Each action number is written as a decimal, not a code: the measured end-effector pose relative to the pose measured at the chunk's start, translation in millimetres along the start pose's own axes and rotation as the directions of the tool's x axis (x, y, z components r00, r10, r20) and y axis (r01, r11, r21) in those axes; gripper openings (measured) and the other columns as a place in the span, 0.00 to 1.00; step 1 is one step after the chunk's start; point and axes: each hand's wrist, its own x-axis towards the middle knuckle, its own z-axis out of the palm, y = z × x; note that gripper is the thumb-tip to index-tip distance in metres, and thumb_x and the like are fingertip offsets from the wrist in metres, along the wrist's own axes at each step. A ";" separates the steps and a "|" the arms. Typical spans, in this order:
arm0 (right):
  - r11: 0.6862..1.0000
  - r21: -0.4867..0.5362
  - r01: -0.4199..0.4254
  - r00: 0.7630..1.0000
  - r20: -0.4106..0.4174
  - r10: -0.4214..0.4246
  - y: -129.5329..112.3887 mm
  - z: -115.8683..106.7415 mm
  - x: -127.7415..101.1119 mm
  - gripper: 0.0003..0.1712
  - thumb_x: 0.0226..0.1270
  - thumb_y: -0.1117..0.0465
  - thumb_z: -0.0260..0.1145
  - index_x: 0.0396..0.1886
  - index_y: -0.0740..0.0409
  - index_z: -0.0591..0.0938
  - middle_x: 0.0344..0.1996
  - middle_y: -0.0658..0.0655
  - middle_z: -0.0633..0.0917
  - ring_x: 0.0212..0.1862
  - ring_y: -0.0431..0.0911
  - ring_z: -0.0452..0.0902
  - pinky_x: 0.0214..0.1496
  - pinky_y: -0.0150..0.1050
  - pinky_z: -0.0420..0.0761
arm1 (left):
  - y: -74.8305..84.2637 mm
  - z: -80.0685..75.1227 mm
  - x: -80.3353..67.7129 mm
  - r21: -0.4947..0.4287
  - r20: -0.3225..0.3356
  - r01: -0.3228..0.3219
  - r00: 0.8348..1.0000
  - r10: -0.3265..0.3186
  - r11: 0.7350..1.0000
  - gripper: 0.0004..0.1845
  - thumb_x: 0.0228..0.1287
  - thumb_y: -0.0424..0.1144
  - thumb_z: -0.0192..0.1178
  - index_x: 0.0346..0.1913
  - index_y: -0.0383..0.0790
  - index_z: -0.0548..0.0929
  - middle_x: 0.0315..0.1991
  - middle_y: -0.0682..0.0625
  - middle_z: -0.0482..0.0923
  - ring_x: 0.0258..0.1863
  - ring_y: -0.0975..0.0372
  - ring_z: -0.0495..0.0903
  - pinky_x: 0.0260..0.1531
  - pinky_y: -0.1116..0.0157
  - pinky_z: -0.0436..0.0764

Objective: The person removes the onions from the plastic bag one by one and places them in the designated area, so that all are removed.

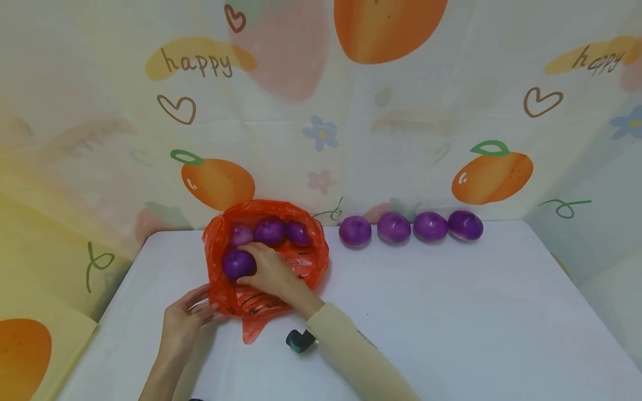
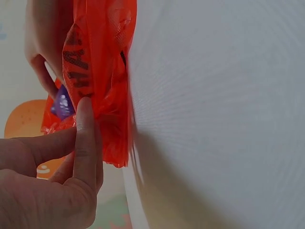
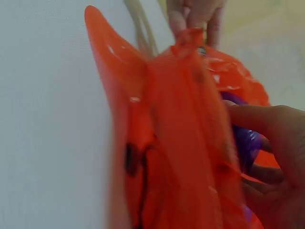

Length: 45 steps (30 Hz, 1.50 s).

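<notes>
A red plastic bag (image 1: 321, 262) stands wide-mouthed on the white table, dark print on its side. Inside it lie purple onions, among them one onion (image 1: 271, 230) at the back. My right hand (image 1: 271, 270) reaches into the bag and grips another purple onion (image 1: 238, 265) near its left side; the same onion (image 3: 249, 145) shows partly behind the bag in the right wrist view. My left hand (image 1: 183, 323) pinches the bag's left front rim between thumb and fingers, as the left hand (image 2: 62, 176) also shows in the left wrist view.
A row of several purple onions, one onion (image 1: 355, 231) nearest the bag, lies along the table's back edge, right of the bag. A small dark object (image 1: 300, 341) is partly hidden by my right sleeve. A printed cloth (image 1: 351, 111) hangs behind the white table (image 1: 451, 323).
</notes>
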 end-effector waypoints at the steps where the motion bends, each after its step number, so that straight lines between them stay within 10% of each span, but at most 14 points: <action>1: 1.000 0.000 -0.002 1.000 -0.009 0.002 0.2 -2.6 -1.6 0.40 0.55 0.48 0.77 0.67 0.49 0.73 0.63 0.51 0.76 0.63 0.43 0.73 0.66 0.37 0.72 | -0.3 -0.2 0.0 0.008 0.000 0.002 1.000 -0.002 1.000 0.28 0.67 0.25 0.57 0.70 0.31 0.66 0.62 0.31 0.70 0.34 0.69 0.85 0.38 0.68 0.85; 25: 0.977 0.136 0.166 0.965 -0.225 -0.133 27.7 -102.8 -67.1 0.41 0.53 0.54 0.78 0.67 0.53 0.73 0.67 0.57 0.72 0.67 0.50 0.69 0.66 0.43 0.73 | 0.2 4.7 3.7 0.060 0.000 0.056 0.998 -0.056 0.997 0.29 0.68 0.27 0.57 0.71 0.32 0.65 0.64 0.31 0.69 0.35 0.66 0.85 0.38 0.68 0.85; 35: 0.965 0.216 0.146 0.931 -0.360 -0.060 74.0 -139.1 -88.2 0.40 0.51 0.61 0.80 0.65 0.58 0.74 0.62 0.57 0.77 0.59 0.49 0.76 0.51 0.40 0.84 | -3.5 -1.7 4.9 0.048 -0.004 0.094 0.996 -0.094 0.994 0.30 0.68 0.30 0.58 0.71 0.32 0.65 0.61 0.31 0.74 0.35 0.64 0.86 0.38 0.67 0.85; 45: 0.958 0.283 -0.042 0.935 -0.326 0.137 102.4 -147.0 -107.8 0.56 0.51 0.61 0.79 0.76 0.60 0.56 0.65 0.63 0.73 0.63 0.57 0.72 0.54 0.48 0.82 | -2.8 -1.0 5.2 0.045 -0.005 0.099 0.995 -0.098 0.994 0.30 0.68 0.30 0.58 0.72 0.32 0.64 0.63 0.30 0.71 0.35 0.63 0.86 0.37 0.67 0.85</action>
